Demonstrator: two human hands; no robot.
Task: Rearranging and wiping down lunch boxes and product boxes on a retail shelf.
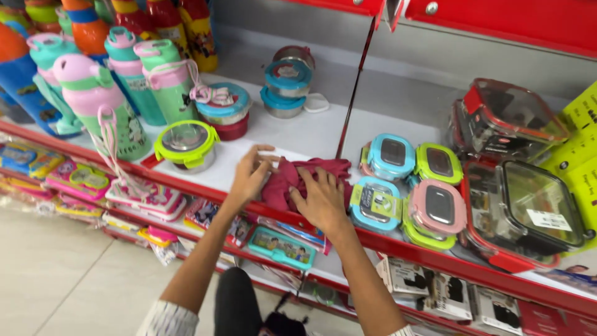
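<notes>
Cloth: crumpled dark red fabric cloth (298, 177) is lying on the white shelf (311, 134), near its red front edge, just left of the small lunch boxes.
Left hand: left hand (250, 173) is resting on the cloth's left end, fingers spread and loosely curled over the fabric, not clenching it.
Right hand: right hand (320, 199) is pressing down on the cloth's near right part, palm flat, fingers splayed open.
Right side: blue-lidded square steel lunch box (375, 204) is sitting just beside the right hand; pink-lidded lunch box (437, 208) is standing further right.
Left side: green-lidded round steel container (186, 144) is standing near the left hand; pink and green plastic water bottle (99, 102) is standing further left.
Far right: red-clipped clear glass boxes (525, 208) are stacking against the shelf's end.
</notes>
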